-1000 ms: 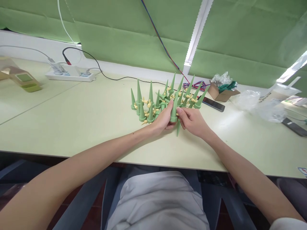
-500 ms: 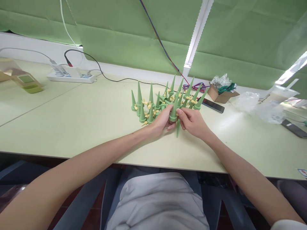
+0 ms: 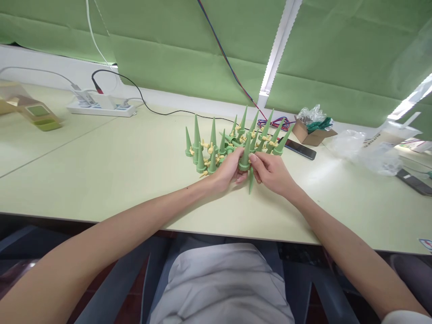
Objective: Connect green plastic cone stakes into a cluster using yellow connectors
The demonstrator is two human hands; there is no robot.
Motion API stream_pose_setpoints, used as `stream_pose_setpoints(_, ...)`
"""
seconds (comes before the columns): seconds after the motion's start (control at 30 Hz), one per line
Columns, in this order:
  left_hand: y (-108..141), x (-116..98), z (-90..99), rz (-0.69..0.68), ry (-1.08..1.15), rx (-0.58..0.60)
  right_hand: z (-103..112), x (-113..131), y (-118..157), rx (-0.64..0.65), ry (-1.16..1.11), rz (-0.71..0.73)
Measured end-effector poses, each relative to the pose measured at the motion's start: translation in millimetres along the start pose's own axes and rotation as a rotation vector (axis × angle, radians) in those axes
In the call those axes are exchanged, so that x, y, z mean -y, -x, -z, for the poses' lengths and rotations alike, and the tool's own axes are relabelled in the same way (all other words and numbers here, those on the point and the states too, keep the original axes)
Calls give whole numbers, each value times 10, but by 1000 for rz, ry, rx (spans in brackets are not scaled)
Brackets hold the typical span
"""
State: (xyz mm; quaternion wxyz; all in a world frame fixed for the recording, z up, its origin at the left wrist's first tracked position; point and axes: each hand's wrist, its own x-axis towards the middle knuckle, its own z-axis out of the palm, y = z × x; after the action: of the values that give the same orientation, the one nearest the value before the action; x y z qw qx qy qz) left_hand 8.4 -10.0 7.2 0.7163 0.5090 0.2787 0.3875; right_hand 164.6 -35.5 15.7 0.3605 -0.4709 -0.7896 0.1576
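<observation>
My left hand is closed around a green plant watering spike, which stands point up with its wide collar at the bottom. At its right side my right hand pinches, thumb and fingers together, where a bit of yellow valve peeks out. Below the hands a second green tip points down; whether it belongs to another held spike is hidden. Just behind the hands several more green spikes stand upright on the table, most with small yellow valves at their sides. A few lie among them.
A phone lies right of the spikes, near a small cardboard box holding plastic and green stuff. Farther right are a plastic bag, a cup and another dark device. A power strip sits at the back left.
Almost nothing differs. Both hands keep the same hold on the spike, and the whole view has shifted very slightly.
</observation>
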Motion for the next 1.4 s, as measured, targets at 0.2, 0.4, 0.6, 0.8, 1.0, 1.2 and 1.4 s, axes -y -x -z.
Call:
stream_pose_setpoints(0.2, -26, 14, 30, -27, -30, 12, 11, 3, 6, 12, 13, 9)
stream_pose_setpoints(0.4, -41, 27, 74, -38, -85, 77, 37, 7, 5, 69, 40, 19)
stream_pose_setpoints(0.6, -36, 57, 105, -18, -157, 82, 39, 8, -8, 130, 81, 27)
stream_pose_setpoints(0.8, -47, 47, 102, 28, -155, 78, 35, -2, -16, 154, 86, 31)
stream_pose_setpoints(1.0, -43, 35, 100, -3, -202, 91, 38, -4, -13, 156, 87, 35)
stream_pose_setpoints(1.2, -32, 38, 106, -27, -197, 106, 48, 13, -1, 156, 96, 35)
stream_pose_setpoints(1.4, -21, 17, 89, -17, -212, 95, 55, 27, 0, 155, 88, 34)
